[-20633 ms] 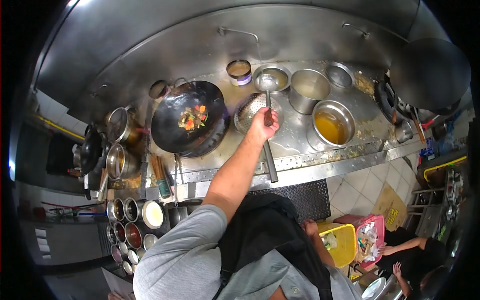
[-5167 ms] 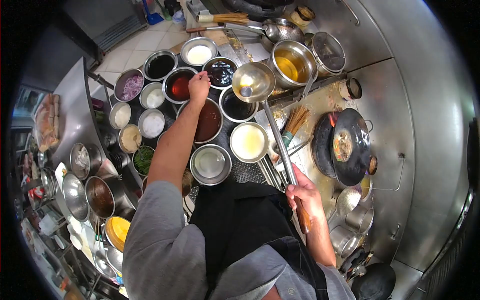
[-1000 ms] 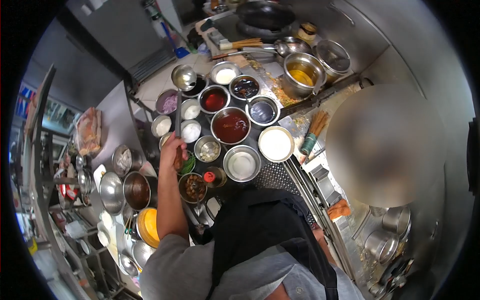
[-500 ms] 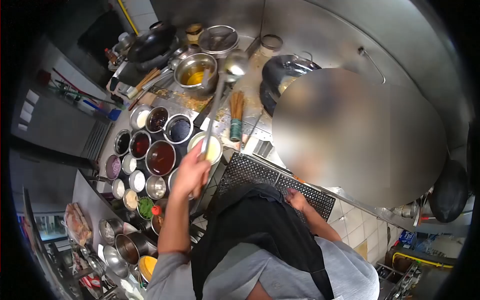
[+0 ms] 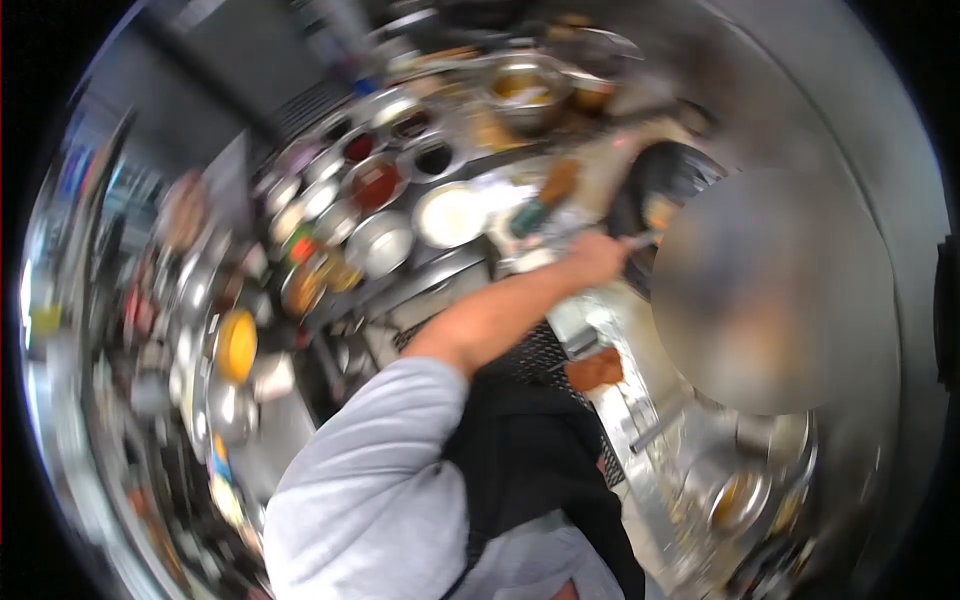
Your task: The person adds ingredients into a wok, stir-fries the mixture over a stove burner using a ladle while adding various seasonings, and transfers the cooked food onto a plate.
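My left hand [image 5: 598,258] is closed around the handle of a ladle [image 5: 645,239]. It reaches across to the near side of a dark wok [image 5: 668,165], and the ladle's bowl is hidden behind a blurred round patch. Some yellowish food [image 5: 658,212] shows inside the wok, too smeared to name. A bamboo wok brush [image 5: 556,187] with a green-bound end lies left of the hand. Below the arm, an orange-brown cloth-like thing [image 5: 595,370] rests at the counter's edge. My right hand cannot be seen.
Several metal bowls of sauces and seasonings stand left, including a red-brown sauce bowl [image 5: 376,184] and a white-filled bowl [image 5: 450,214]. A pot of yellow liquid [image 5: 527,90] is behind them. A black perforated mat [image 5: 535,357] lies below the counter edge. Motion blurs much of the scene.
My left hand has carried the ladle from above the seasoning bowls rightward to the wok. The view has turned, and my right hand has left it.
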A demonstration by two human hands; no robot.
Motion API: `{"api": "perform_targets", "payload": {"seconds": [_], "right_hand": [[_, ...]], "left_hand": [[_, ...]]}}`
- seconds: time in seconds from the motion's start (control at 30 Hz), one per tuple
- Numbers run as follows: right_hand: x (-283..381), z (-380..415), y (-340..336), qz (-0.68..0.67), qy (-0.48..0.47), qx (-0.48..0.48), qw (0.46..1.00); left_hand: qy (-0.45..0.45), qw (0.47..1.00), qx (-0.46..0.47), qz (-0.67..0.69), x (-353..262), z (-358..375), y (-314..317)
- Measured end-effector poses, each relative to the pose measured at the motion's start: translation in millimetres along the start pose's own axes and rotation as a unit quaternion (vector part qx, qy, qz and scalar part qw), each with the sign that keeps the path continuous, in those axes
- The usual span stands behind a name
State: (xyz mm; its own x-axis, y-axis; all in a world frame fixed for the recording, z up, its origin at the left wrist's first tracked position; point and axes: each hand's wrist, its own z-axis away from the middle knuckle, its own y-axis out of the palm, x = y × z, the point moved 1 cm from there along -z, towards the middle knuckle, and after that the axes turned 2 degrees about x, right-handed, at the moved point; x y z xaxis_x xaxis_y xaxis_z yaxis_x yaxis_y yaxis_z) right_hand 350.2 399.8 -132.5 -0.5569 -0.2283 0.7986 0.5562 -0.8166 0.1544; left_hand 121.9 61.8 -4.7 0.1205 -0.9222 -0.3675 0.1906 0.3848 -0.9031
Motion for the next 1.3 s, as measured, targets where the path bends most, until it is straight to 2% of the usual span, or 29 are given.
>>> {"api": "perform_targets", "payload": {"seconds": [0.03,0.07,0.13,0.17,0.23,0.3,0.37,0.4,0.43,0.47,0.5,0.53,0.57,0.6,0.63,0.67,0.7,0.73,0.8,0.87,0.9,0.97,1.0,1.03,1.07,1.1,1.2,1.23,1.3], "right_hand": [[-2.4,-4.4,-8.5,0.025,0.025,0.025,0.999],[-5.8,-9.6,-16.0,0.050,0.047,0.047,0.997],[-16.0,-24.1,-30.7,0.107,0.088,0.078,0.987],[-22.1,-31.0,-36.9,0.136,0.107,0.090,0.981],[-35.0,-46.4,-44.7,0.189,0.140,0.113,0.965],[-52.0,-61.5,-50.8,0.229,0.169,0.136,0.949],[-70.5,-75.8,-53.8,0.261,0.195,0.155,0.933],[-79.6,-82.5,-54.9,0.273,0.205,0.164,0.926],[-90.7,-88.4,-56.0,0.279,0.216,0.170,0.920],[-101.5,-95.3,-57.1,0.285,0.224,0.180,0.914],[-123.7,-106.0,-59.4,0.282,0.232,0.189,0.911],[-143.5,-115.6,-58.0,0.271,0.240,0.197,0.911],[-162.4,-122.6,-58.9,0.258,0.253,0.204,0.910],[-148.0,-117.1,-43.9,0.264,0.260,0.201,0.907],[-121.7,-103.1,-22.1,0.300,0.238,0.216,0.898],[-102.4,-98.7,1.5,0.335,0.215,0.232,0.888],[-135.3,-96.9,-15.7,0.243,0.260,0.194,0.914],[-140.7,-90.1,-19.9,0.250,0.265,0.193,0.911],[-142.8,-76.2,-20.1,0.248,0.268,0.177,0.914],[-149.3,-59.5,-26.6,0.070,0.359,0.175,0.914],[-147.6,-54.4,-25.5,0.115,0.368,0.183,0.904],[-130.2,-51.6,-4.9,0.163,0.374,0.187,0.893],[-103.5,-49.5,35.0,0.018,0.407,0.147,0.901],[-86.0,-50.8,63.6,-0.130,0.427,0.103,0.889],[-78.9,-53.6,79.2,-0.121,0.420,0.099,0.894],[-76.6,-53.0,82.0,-0.056,0.409,0.109,0.904],[-69.2,-53.0,91.9,0.058,0.378,0.125,0.915],[-66.9,-52.9,97.4,0.073,0.370,0.126,0.917],[-64.8,-51.2,106.9,0.093,0.354,0.133,0.921]], "left_hand": [[-0.052,0.995,0.015,0.088,-9.4,17.7,-19.7],[-0.024,0.996,0.002,0.080,1.4,3.8,4.0],[-0.056,0.994,-0.075,0.064,-1.4,8.5,10.3],[-0.075,0.992,-0.079,0.071,-1.8,26.8,4.9],[0.036,0.948,-0.312,0.047,-6.8,75.5,-14.8],[0.087,0.875,-0.455,0.141,-3.3,125.6,-15.0],[0.015,0.918,-0.346,0.195,24.5,173.0,31.5],[-0.026,0.907,-0.363,0.212,41.9,198.1,67.1],[-0.069,0.897,-0.340,0.273,63.8,228.2,93.8],[-0.158,0.903,-0.247,0.314,91.2,263.0,120.2],[-0.228,0.880,-0.274,0.313,121.9,296.6,158.7],[-0.354,0.807,-0.235,0.411,155.1,330.7,185.9],[-0.323,0.786,-0.393,0.351,210.7,367.3,256.8],[-0.372,0.656,-0.483,0.445,273.9,402.9,327.3],[-0.491,0.618,-0.458,0.409,295.8,431.8,273.5],[-0.481,0.600,-0.580,0.269,347.8,460.5,295.3],[-0.530,0.529,-0.598,0.286,406.7,491.2,320.0],[-0.531,0.427,-0.654,0.329,433.1,499.7,293.6],[-0.630,0.463,-0.606,0.147,497.0,523.7,273.1],[-0.805,0.375,-0.404,0.219,549.2,531.9,256.9],[-0.806,0.371,-0.403,0.224,581.1,541.1,274.4],[-0.694,0.515,-0.466,0.191,655.7,570.3,345.9],[-0.707,0.472,-0.445,0.284,696.2,587.1,389.9],[-0.613,0.469,-0.527,0.354,724.7,590.7,418.1],[-0.505,0.459,-0.601,0.417,747.4,590.6,427.2],[-0.492,0.463,-0.604,0.423,766.2,597.6,432.3],[-0.566,0.445,-0.499,0.482,769.1,616.9,457.6],[-0.557,0.451,-0.498,0.489,766.3,612.1,466.6],[-0.583,0.456,-0.543,0.397,755.1,615.1,475.8]]}}
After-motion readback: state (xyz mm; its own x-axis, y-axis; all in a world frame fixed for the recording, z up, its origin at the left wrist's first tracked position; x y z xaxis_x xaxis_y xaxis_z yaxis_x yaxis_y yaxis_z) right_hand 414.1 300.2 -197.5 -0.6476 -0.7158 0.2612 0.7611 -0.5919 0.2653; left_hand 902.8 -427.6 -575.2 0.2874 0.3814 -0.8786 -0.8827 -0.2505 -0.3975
